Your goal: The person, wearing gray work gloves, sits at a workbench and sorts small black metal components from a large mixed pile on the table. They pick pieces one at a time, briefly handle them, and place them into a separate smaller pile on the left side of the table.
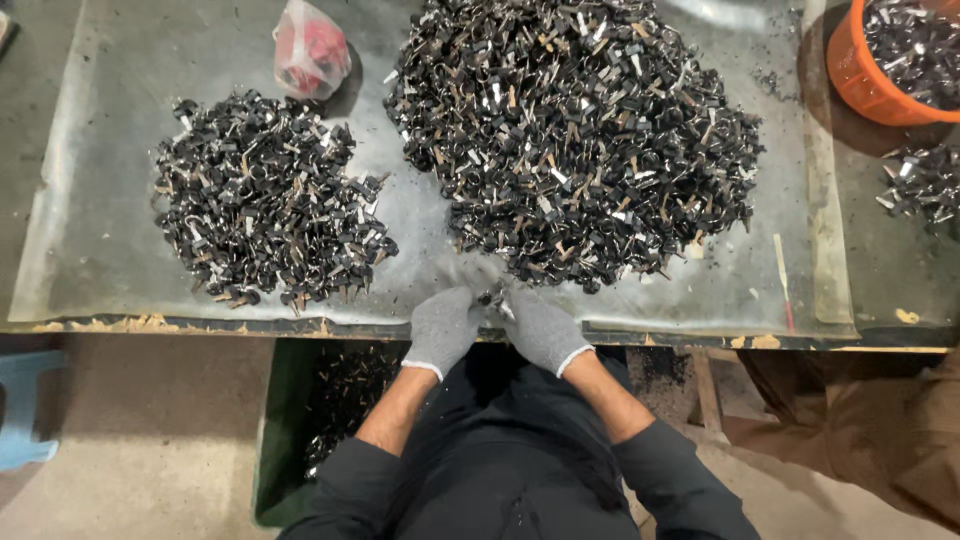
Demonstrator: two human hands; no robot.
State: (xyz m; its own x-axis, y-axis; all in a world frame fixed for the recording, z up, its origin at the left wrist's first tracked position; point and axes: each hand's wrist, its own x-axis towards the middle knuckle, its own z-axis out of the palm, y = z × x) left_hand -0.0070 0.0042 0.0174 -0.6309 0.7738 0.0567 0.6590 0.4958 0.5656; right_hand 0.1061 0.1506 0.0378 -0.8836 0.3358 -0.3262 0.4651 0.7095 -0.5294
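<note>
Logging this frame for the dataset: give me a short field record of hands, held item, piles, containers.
left hand: gloved, pinching small part
right hand: gloved, on same part
small part: dark metal, at table edge
large pile: centre
small pile: left
orange bucket: top right, parts inside
plastic bag: red contents
green bin: under table

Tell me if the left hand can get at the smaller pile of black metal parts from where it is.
Probably yes: the left hand sits at the table edge, and bare tabletop lies between it and the smaller pile.
</note>
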